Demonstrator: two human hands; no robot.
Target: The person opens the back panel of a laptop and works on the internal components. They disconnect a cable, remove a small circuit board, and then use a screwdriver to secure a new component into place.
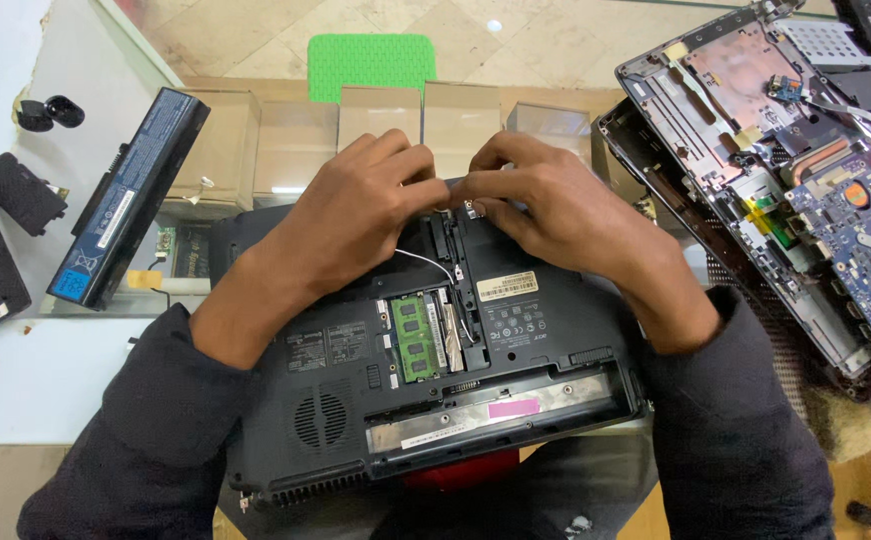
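I look down at a black laptop point(426, 380) lying upside down in front of me, its long axis running left to right and its empty battery bay on the edge nearest my body, so the opened underside faces up where I can get at it. My left hand point(356, 215) and right hand point(546, 205) meet over the open compartment near the far edge, fingertips curled in and pinching at something small by a thin white wire point(426, 262); what exactly sits between my fingers is hidden, so I cannot tell whether either hand has a firm hold. My forearms lie across the case. A green memory module point(414, 338) shows in the open bay below my hands, its long side running away from me. A long black battery pack point(131, 195) rests well apart on the left, tilted with one end pointing away. On the right lies another dismantled laptop chassis point(756, 190) with a blue circuit board point(870, 255) exposed. A row of small cardboard boxes point(381, 115) stands just beyond the laptop
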